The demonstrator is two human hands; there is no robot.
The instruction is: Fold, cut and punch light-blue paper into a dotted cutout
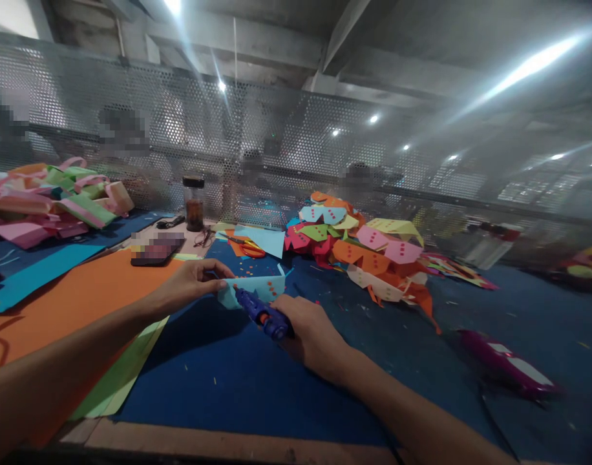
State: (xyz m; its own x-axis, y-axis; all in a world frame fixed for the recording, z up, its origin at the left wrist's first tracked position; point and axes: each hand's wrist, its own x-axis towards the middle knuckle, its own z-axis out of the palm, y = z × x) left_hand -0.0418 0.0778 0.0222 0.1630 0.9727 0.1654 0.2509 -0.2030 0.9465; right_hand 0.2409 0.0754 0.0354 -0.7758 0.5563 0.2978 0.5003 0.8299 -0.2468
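My left hand pinches the left end of a light blue paper piece with red dots on its right part. In my right hand is a dark blue glue gun, my fingers wrapped round its handle. Its nozzle points up and left, at the paper's face near my left fingertips; whether it touches cannot be made out. Small orange and red bits lie on the blue table cover just behind the paper. Scissors with orange handles rest farther back.
Dotted folded paper pieces are piled at back right. More folded strips heap at far left. Orange sheets, a phone and a lidded jar lie or stand left. A purple device is at right. A perforated metal screen stands behind.
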